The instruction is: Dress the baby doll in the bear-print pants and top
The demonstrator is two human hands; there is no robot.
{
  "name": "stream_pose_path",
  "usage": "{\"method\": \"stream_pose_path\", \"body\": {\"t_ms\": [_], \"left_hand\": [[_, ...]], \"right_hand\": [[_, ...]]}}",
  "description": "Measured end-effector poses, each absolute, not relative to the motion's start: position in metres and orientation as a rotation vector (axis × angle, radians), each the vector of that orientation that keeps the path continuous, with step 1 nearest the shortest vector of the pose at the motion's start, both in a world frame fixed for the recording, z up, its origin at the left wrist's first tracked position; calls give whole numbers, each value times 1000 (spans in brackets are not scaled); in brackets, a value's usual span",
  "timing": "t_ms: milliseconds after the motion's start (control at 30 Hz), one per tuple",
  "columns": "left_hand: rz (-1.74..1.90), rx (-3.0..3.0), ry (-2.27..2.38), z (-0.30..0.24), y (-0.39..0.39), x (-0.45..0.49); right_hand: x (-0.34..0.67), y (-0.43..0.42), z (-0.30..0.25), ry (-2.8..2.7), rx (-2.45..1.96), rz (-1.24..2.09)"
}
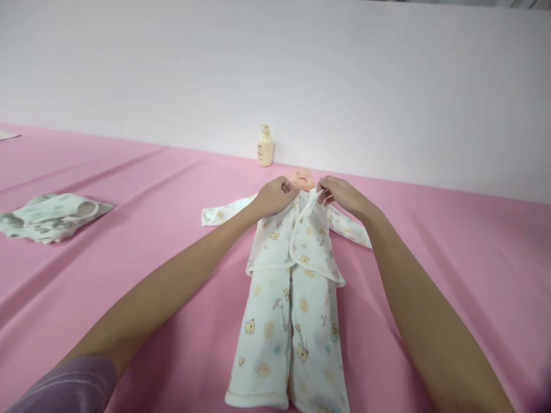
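Note:
A baby doll [302,178] lies on its back, its head toward the wall. It wears a white baby jacket [275,244] with a bear print and matching trousers [269,338]. My left hand [278,196] is closed at the collar on the left, fingertips pressed on the cloth just below the doll's chin. On the other side of the neck, my right hand [338,192] pinches the upper edge of the jacket's right front panel and lifts it slightly. The two front panels meet near the middle of the chest. Both jacket sleeves stretch out sideways; the doll's hands are not visible.
A cream pump bottle [265,148] stands behind the doll's head, near the white wall [275,69]. Folded cloth with a grey-green pattern [54,217] lies at the left. Pink sheeting [172,189] with long creases covers the surface. A white flat item [7,135] shows at the far left edge.

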State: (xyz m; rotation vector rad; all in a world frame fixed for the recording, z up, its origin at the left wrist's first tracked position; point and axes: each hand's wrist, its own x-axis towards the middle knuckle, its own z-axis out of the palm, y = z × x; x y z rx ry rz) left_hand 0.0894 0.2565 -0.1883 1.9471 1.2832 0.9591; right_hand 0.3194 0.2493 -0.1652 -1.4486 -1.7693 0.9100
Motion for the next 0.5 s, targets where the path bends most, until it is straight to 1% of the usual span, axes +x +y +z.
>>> {"method": "stream_pose_path", "body": {"t_ms": [133, 200, 367, 500], "left_hand": [[760, 2121, 1446, -179, 249, 90], [660, 2189, 1495, -172, 246, 91], [458, 2300, 1532, -156, 251, 94], [385, 2297, 1546, -154, 265, 84]], "right_hand": [[308, 250, -171, -1777, -1697, 693], [301, 251, -175, -1738, -1736, 628], [301, 252, -176, -1650, -1662, 804], [322, 248, -166, -1613, -1677, 876]]}}
